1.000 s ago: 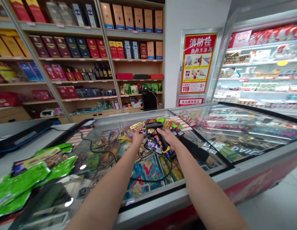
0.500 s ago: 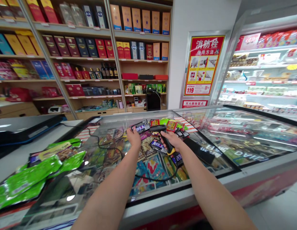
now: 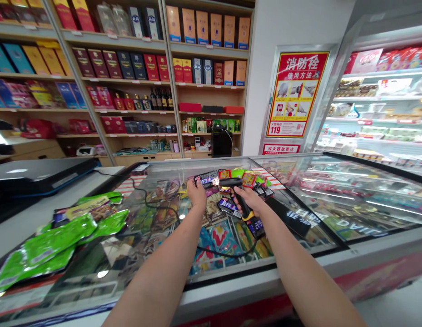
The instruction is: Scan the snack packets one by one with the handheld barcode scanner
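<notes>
My right hand (image 3: 249,200) is wrapped round the grip of a black and yellow barcode scanner (image 3: 243,206), its head pointing left. A bright spot of light falls on a dark purple snack packet (image 3: 206,178) in front of the scanner head. My left hand (image 3: 197,193) pinches that packet at its left end, above the freezer's glass top. Below the scanner lies another purple snack packet (image 3: 228,205) on the glass, and a further one sits partly under my right hand. Red, yellow and green snack packets (image 3: 250,178) lie just beyond the scanner.
The chest freezer's glass lid (image 3: 156,227) spreads below my arms, with the scanner cable (image 3: 227,255) looping over it. Green snack packets (image 3: 57,236) are piled at left, near a dark flat device (image 3: 43,175). Shelves of boxes (image 3: 125,66) stand behind.
My left hand has picked up the purple packet and brought it in front of the scanner head. A bright light now shows on the packet. The view has turned slightly left.
</notes>
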The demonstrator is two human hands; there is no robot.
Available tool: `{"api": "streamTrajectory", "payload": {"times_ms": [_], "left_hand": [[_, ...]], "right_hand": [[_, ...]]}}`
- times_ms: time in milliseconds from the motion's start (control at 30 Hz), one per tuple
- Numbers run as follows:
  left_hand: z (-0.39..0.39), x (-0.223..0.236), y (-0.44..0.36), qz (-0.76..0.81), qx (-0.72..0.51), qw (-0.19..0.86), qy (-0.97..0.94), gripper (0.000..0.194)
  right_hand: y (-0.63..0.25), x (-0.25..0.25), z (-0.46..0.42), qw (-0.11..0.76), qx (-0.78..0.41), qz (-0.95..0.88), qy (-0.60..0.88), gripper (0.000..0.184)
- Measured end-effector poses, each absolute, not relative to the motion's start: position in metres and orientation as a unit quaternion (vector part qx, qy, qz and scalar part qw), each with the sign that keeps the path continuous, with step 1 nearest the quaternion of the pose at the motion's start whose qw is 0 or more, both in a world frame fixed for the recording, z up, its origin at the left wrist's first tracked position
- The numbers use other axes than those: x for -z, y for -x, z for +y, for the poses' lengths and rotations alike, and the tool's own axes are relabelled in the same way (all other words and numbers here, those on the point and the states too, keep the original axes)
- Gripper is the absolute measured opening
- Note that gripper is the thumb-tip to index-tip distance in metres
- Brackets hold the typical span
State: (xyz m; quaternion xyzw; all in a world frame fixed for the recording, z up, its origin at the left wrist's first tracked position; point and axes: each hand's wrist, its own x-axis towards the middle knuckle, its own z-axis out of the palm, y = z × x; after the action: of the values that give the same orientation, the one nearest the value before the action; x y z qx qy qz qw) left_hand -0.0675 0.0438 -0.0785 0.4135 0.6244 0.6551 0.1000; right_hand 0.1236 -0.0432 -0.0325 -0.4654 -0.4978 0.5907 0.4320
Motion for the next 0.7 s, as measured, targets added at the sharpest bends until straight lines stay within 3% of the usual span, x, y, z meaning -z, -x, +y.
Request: {"api": "streamTrajectory", "payload": {"times_ms": [400,700], "left_hand": [[0.022,0.054,0.068,0.637,-0.624,0.139,-0.430,0.018],[-0.023,0.033,0.168,0.645,-0.655,0.085,-0.383,0.016]], "right_hand": [[-0.111,0.034,-0.051,0.414,-0.617,-0.503,0.441,0.030],[-0.051,0.013,-0.060,0.375,-0.643,-0.528,0.409,0.030]]}}
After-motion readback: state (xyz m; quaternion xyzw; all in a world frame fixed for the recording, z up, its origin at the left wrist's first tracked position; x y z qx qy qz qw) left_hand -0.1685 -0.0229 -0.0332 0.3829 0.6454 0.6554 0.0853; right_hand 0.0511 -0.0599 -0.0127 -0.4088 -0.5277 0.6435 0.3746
